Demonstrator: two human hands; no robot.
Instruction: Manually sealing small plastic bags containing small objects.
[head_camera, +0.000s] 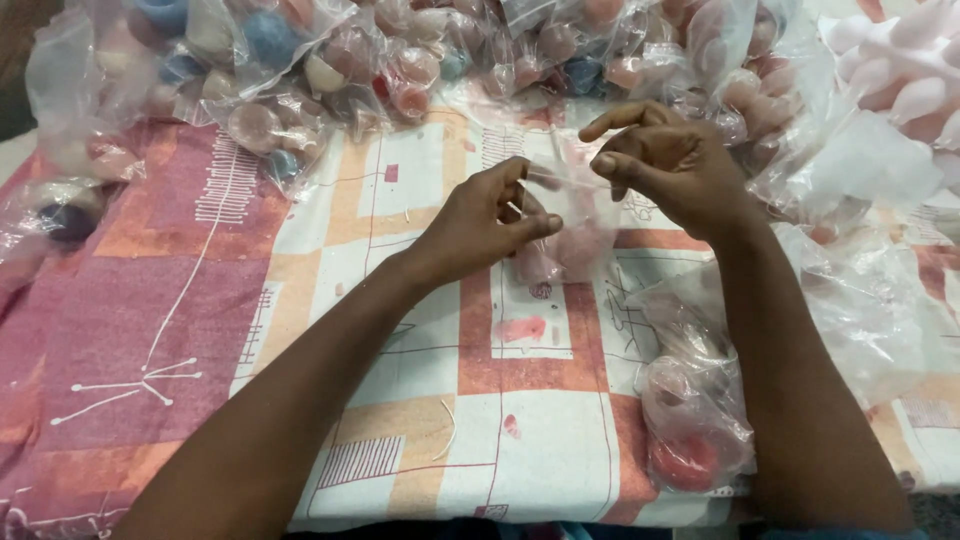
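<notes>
- Hands meet over the middle of the desk (520, 440), which is covered by a cloth patterned in pink, orange and white blocks.
- Left hand (480, 220) is curled nearly closed, thumb and fingertips pinched on the upper edge of a small clear plastic bag (565, 245).
- Right hand (665, 165) is half closed: thumb and middle fingers pinch the same top edge of the bag from the other side, while the index finger sticks out straight to the left, touching nothing.
- Between the two hands the bag's mouth is stretched taut; the bag hangs down from the fingers, and its lower end rests on or just above the cloth, I cannot tell which.
- Inside the bag sit pale pink rounded pieces; their number is unclear through the plastic.
- Just beside the right forearm lies another filled bag (690, 420), holding pink and red round pieces.
- Along the far edge of the desk a heap of filled bags (400, 60) holds pink, blue and cream pieces.
- At the far right corner stands a stack of pale pink moulded shapes (900, 60), well apart from both hands.
</notes>
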